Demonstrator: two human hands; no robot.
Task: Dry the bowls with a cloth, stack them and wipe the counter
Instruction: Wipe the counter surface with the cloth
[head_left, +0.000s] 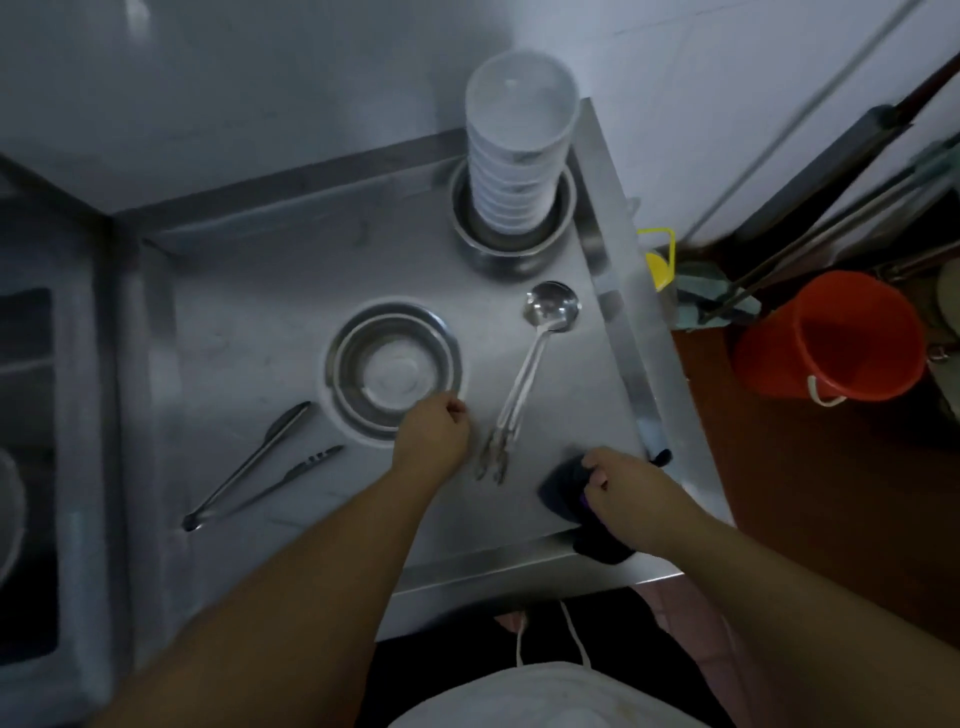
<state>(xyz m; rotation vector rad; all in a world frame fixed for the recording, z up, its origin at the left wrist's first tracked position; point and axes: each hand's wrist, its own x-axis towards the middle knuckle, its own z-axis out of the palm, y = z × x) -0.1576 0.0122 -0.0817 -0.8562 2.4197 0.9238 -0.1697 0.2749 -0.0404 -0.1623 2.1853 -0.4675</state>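
Observation:
A tall stack of white bowls (519, 135) stands in a steel bowl (506, 249) at the back right of the steel counter (249, 312). Nearer me, a second steel bowl (389, 364), nested in another, sits mid-counter. My left hand (434, 434) is at its near right rim with curled fingers and seems to grip the edge. My right hand (618, 488) holds a dark cloth (561, 491) pressed on the counter by the front right corner.
A steel ladle (545, 322) lies between my hands and the stack. Steel tongs (254, 467) lie to the left of the bowl. A sink (31, 415) is at the far left. An orange bucket (831, 338) and a yellow object (660, 260) sit off the counter's right edge.

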